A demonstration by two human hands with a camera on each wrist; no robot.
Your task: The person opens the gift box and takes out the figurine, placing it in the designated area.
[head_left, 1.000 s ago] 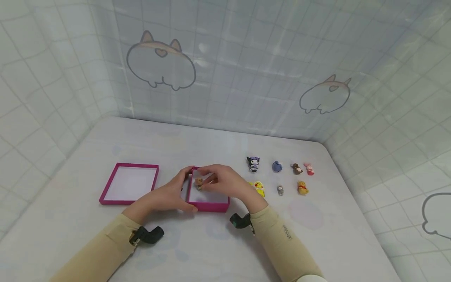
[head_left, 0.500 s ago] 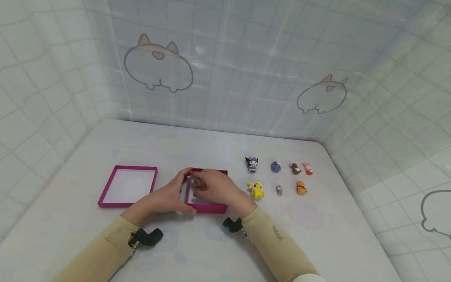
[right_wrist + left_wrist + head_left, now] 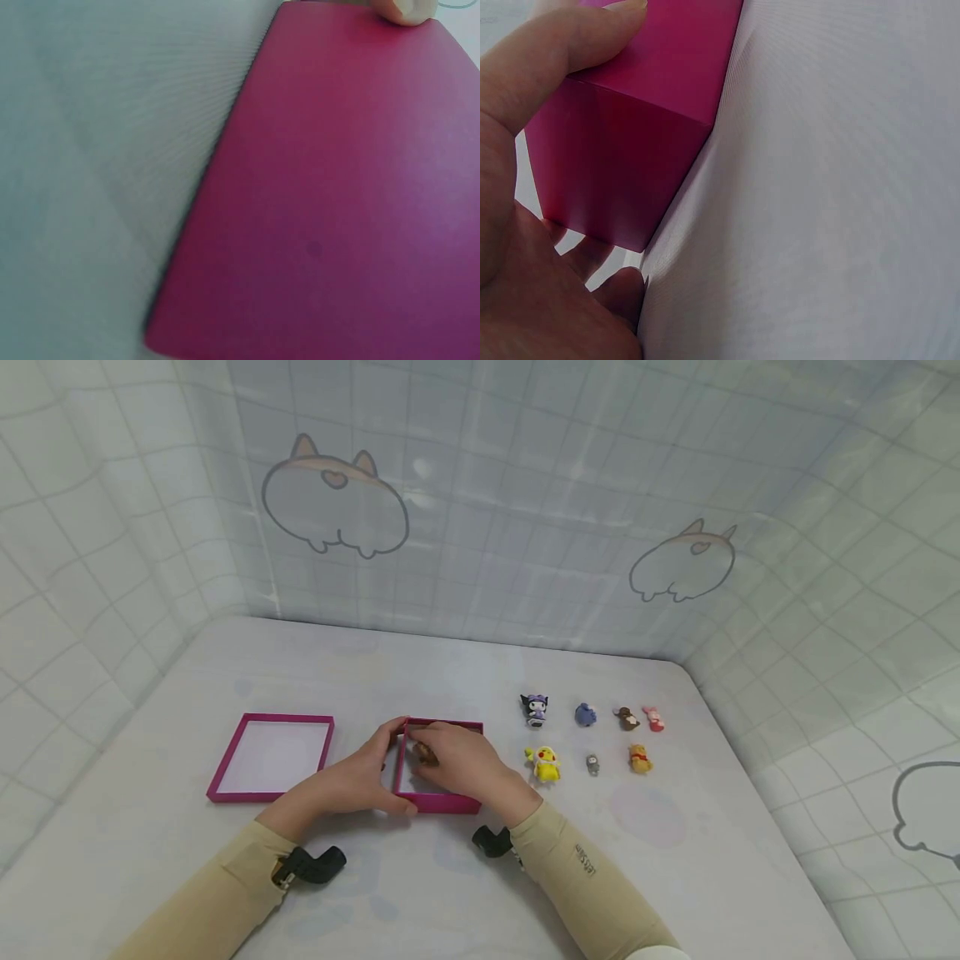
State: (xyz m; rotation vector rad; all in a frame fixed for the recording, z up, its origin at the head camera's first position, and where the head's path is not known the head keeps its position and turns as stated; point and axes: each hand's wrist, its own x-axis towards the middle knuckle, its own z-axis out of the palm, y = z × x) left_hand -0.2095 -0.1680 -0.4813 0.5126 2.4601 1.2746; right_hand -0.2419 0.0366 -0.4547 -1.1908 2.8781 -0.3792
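On the white tabletop (image 3: 465,893) a small magenta box (image 3: 438,802) sits between the person's two hands. The left hand (image 3: 358,777) holds the box by its left side, thumb along the near wall and fingers curled over the far corner; the left wrist view shows those fingers wrapped on the box's outer wall. The right hand (image 3: 461,760) reaches into the box from above, its grip pinching a small brown figurine (image 3: 425,754) just above the white floor near the left wall. An open magenta lid (image 3: 272,767) lies well to the left. To the right stand seven little figures in two rows, among them a yellow figurine (image 3: 545,763) just beside the right hand.
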